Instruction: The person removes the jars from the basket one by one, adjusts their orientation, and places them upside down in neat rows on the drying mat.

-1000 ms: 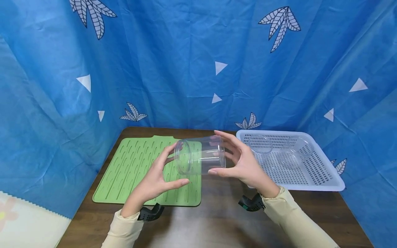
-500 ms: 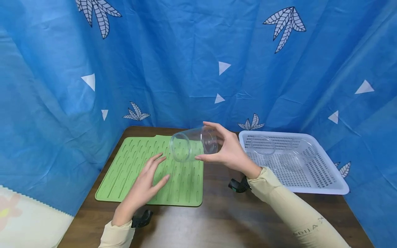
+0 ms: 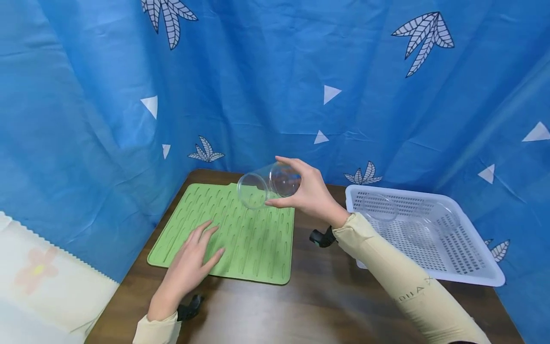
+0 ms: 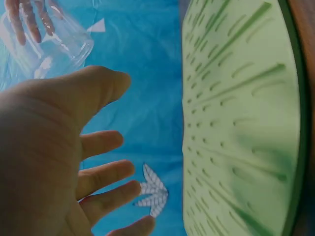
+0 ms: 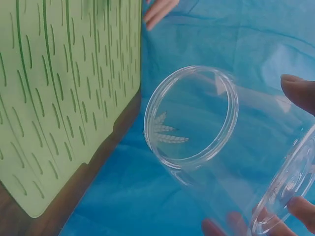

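Note:
My right hand [image 3: 311, 191] grips a clear plastic jar [image 3: 269, 185] near its base, thumb below and fingers over the far side. Tilted on its side, the jar points its round rim to the left and down, above the back of the green drying mat [image 3: 253, 243]. The right wrist view shows the jar's open mouth and threaded rim [image 5: 231, 130]. My left hand [image 3: 186, 265] hovers over the mat's front left part with fingers spread and nothing in them. In the left wrist view the jar [image 4: 74, 46] appears beyond the left thumb.
A white perforated basket [image 3: 481, 246] stands at the right of the brown wooden table [image 3: 326, 301]. Inside it lie clear jars, one at the left [image 3: 380, 208] and another farther right [image 3: 438, 222]. A blue patterned curtain [image 3: 275, 95] hangs behind and around the table.
The left hand has let go of the jar and drawn back toward the front left. The right hand has carried the jar left and away, tipping its rim downward. The view has turned slightly left.

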Demonstrator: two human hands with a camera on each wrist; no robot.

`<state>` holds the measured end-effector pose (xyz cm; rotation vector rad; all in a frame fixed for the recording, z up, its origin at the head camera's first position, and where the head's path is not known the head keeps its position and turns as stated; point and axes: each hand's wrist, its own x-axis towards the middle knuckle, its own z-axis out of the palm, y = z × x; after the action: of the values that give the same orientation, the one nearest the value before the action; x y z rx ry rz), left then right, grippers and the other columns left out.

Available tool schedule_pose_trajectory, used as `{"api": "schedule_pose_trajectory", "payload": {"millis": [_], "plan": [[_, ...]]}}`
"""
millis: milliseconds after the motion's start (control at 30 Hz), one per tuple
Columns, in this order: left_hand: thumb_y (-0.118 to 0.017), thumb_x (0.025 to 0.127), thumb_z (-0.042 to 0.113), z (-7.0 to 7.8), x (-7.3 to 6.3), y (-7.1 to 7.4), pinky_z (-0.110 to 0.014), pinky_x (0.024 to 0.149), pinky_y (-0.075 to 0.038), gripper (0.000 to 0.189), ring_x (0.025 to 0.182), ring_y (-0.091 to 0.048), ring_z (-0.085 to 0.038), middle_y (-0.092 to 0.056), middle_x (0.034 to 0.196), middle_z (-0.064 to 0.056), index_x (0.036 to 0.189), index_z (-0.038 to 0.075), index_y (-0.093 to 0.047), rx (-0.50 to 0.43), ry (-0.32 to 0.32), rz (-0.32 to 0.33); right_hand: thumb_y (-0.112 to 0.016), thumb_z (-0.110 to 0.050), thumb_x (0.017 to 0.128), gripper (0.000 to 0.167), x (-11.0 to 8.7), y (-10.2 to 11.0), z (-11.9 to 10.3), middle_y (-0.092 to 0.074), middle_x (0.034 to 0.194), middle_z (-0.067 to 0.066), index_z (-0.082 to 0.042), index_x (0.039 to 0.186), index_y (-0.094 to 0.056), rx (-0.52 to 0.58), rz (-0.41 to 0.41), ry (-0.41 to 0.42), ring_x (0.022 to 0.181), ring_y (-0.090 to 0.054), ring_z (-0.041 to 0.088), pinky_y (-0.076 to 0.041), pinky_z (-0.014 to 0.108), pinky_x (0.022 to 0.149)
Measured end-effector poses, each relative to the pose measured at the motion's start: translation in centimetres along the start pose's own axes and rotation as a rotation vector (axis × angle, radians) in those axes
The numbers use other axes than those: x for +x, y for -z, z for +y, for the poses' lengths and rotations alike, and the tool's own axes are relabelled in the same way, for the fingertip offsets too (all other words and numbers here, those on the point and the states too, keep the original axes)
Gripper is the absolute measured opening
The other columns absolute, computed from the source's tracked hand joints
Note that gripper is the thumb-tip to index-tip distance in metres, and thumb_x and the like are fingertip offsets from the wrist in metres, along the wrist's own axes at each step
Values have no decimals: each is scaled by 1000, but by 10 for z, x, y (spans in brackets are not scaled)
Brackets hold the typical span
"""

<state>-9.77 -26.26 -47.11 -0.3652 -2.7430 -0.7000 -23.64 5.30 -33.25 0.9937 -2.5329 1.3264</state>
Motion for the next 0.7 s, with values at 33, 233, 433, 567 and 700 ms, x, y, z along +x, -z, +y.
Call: {"api": "schedule_pose_trajectory", "payload": {"millis": [33, 233, 433, 567, 700], "plan": [[-78, 105, 26, -2, -2, 1, -69, 107, -50, 60, 148, -46, -48, -45, 163, -25, 154, -2, -56, 5, 9, -7, -104, -39, 75, 104, 4, -3, 1, -60, 153, -4, -25, 164, -52, -4, -2, 5, 135, -60, 17, -59, 42, 103], [-78, 105, 27, -17, -19, 9, -70, 111, -46, 62, 148, -44, -51, -45, 161, -29, 153, -4, -55, 59, 65, -17, -103, -41, 76, 106, 32, -23, 6, -59, 155, 0, -22, 166, -50, -44, -25, 24, 133, -59, 20, -58, 44, 102], [-80, 103, 26, -34, -40, 14, -74, 112, -42, 65, 146, -43, -58, -43, 160, -37, 152, -9, -54, 99, 141, -26, -103, -40, 77, 108, 57, -48, 4, -56, 159, 6, -18, 168, -47, -38, -46, 22, 141, -54, 24, -59, 41, 103], [-79, 104, 29, -43, -52, 14, -78, 113, -38, 68, 147, -38, -62, -39, 161, -40, 153, -9, -53, 116, 201, -58, -102, -40, 78, 108, 73, -66, 2, -55, 161, 10, -15, 168, -47, -54, -69, 31, 144, -53, 28, -55, 43, 110], [-78, 104, 32, -49, -58, 12, -86, 113, -31, 70, 151, -29, -65, -32, 165, -41, 155, -8, -51, 115, 244, -84, -100, -43, 80, 107, 88, -81, -1, -51, 165, 13, -15, 168, -45, -88, -109, 27, 151, -48, 34, -45, 51, 121]]}}
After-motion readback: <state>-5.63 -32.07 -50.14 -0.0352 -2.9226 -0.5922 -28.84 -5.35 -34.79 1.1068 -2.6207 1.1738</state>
